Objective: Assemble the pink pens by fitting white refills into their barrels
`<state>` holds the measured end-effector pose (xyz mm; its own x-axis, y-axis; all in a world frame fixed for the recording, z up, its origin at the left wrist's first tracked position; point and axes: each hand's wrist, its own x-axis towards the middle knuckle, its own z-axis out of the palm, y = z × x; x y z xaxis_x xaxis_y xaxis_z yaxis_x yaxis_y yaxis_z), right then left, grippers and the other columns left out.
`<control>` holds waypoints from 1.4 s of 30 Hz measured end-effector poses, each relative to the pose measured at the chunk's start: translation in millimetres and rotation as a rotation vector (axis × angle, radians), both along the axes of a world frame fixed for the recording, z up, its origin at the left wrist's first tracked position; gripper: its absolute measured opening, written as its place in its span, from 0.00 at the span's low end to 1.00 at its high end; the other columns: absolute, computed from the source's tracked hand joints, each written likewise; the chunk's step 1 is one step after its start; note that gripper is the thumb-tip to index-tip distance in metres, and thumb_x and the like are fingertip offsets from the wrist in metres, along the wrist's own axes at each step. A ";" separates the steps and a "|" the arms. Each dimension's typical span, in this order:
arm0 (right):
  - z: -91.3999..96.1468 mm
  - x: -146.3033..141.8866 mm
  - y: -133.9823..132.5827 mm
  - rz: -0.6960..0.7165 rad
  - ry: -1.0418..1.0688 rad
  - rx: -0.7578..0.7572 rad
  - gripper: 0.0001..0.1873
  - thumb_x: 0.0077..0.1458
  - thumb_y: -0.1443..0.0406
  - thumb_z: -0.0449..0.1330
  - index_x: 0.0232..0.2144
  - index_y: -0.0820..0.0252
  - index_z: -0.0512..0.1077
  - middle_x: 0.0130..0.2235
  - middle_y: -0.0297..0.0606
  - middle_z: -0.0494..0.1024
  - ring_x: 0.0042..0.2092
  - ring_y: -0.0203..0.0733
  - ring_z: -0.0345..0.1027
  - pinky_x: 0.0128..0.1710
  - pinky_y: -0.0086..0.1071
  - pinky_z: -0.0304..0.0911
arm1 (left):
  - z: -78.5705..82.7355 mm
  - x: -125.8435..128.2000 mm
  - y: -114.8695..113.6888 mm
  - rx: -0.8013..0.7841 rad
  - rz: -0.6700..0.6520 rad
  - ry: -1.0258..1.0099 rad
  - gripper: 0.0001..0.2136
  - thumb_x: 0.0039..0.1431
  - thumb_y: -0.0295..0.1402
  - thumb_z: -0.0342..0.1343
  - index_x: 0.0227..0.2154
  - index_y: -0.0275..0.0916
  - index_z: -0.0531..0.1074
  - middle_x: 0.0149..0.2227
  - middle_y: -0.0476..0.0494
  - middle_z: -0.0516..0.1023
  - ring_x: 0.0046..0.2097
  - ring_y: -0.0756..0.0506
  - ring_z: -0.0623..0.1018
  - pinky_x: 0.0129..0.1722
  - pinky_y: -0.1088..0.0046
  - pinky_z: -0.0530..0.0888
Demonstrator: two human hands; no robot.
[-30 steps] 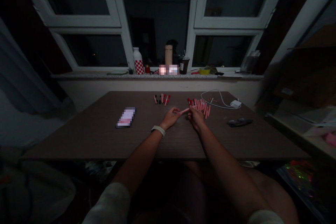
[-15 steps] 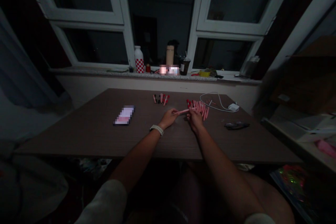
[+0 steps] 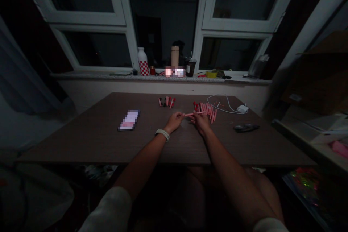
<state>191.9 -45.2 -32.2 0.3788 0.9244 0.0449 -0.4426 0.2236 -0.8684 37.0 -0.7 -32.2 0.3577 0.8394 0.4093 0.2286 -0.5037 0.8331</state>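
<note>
While our left grip (image 3: 174, 121) pinches one end of a slim pink stick (image 3: 188, 115), our right grip (image 3: 201, 122) is closed around it farther along, and the other end pokes out just past it. We hold the stick nearly level over the middle of the brown surface (image 3: 81, 148). Just beyond our right grip, and partly hidden by it, we see a row of pink sticks (image 3: 213, 116) lying close together, with red tips toward its left end. Farther left, well apart from that row, lies a smaller group of pink, red and black pieces (image 3: 172, 103). Behind the row a white cable (image 3: 226, 96) loops round to a white plug (image 3: 243, 108), and what look like dark glasses (image 3: 246, 127) rest nearer us. On our left a phone (image 3: 129, 120) lies flat, its bright screen blurred. We wear a pale-banded watch (image 3: 163, 134) on the left wrist. Along the windowsill (image 3: 122, 78) stand a red-checked white bottle (image 3: 143, 63), a tan flask (image 3: 175, 57) and a dark cup (image 3: 190, 69).
</note>
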 end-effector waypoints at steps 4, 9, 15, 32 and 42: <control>1.0 0.4 -1.9 0.007 0.003 -0.001 0.12 0.48 0.64 0.69 0.29 0.59 0.68 0.28 0.34 0.78 0.28 0.34 0.76 0.21 0.21 0.68 | 0.5 -0.1 -1.0 0.002 -0.019 0.002 0.18 0.63 0.44 0.47 0.26 0.36 0.71 0.24 0.48 0.71 0.28 0.48 0.70 0.31 0.73 0.66; 1.3 0.1 -1.2 -0.001 0.004 0.002 0.12 0.49 0.63 0.68 0.29 0.59 0.67 0.28 0.33 0.78 0.28 0.34 0.76 0.22 0.21 0.68 | 1.1 0.1 -2.3 -0.001 0.000 -0.017 0.12 0.58 0.42 0.56 0.34 0.36 0.73 0.29 0.47 0.75 0.32 0.48 0.73 0.33 0.74 0.67; 1.0 0.1 0.3 0.005 0.003 0.010 0.13 0.49 0.61 0.68 0.31 0.58 0.67 0.28 0.32 0.78 0.27 0.35 0.76 0.21 0.21 0.68 | 1.1 -0.3 -2.0 -0.010 0.004 -0.017 0.18 0.62 0.46 0.49 0.28 0.35 0.73 0.24 0.47 0.72 0.28 0.48 0.71 0.30 0.74 0.67; -2.5 -0.4 2.3 -0.002 0.011 0.036 0.13 0.50 0.61 0.67 0.32 0.58 0.66 0.28 0.33 0.77 0.28 0.37 0.77 0.21 0.22 0.69 | 5.5 0.4 -6.3 0.025 0.016 -0.008 0.10 0.58 0.37 0.56 0.38 0.35 0.72 0.33 0.45 0.77 0.33 0.48 0.74 0.33 0.75 0.68; 4.1 -2.1 -1.6 0.006 0.003 0.041 0.14 0.53 0.64 0.64 0.40 0.57 0.66 0.29 0.32 0.78 0.29 0.37 0.77 0.23 0.22 0.70 | 7.4 -4.1 -3.8 0.023 0.031 0.034 0.22 0.64 0.45 0.45 0.23 0.35 0.72 0.21 0.49 0.71 0.26 0.49 0.70 0.30 0.74 0.65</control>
